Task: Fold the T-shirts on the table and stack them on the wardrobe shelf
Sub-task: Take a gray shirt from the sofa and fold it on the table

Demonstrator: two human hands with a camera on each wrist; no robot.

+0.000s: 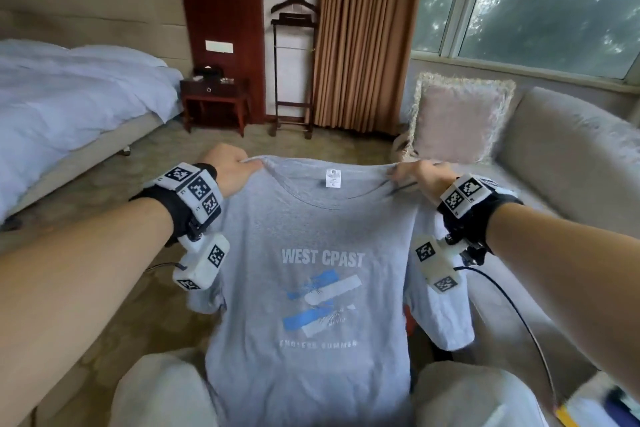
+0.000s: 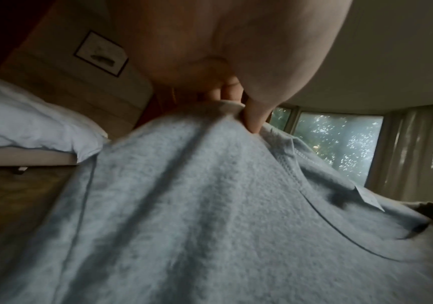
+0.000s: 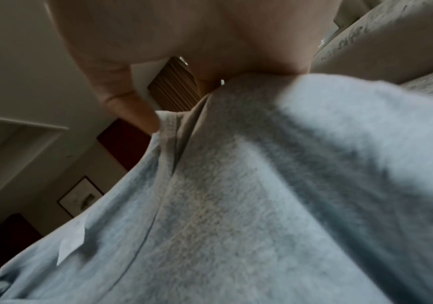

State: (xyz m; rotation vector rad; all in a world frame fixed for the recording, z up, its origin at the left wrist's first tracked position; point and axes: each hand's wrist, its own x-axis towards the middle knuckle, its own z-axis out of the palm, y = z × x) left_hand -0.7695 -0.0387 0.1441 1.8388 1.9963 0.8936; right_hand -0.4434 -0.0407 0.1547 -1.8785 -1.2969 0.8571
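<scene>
T-shirt (image 1: pixel 311 288): grey, held up mid-frame, hanging limp toward lower centre. Soft, light, non-rigid; likely to sag and crease unless supported. Best taken at both shoulder seams. Left hand (image 1: pixel 230 166) and right hand (image 1: pixel 420 175) each clenched on a shoulder, beside neck label (image 1: pixel 332 178).

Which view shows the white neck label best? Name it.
The head view: the neck label faces the camera inside the T-shirt collar. Both wrist views catch it only obliquely and blurred, at the frame edge.
</scene>
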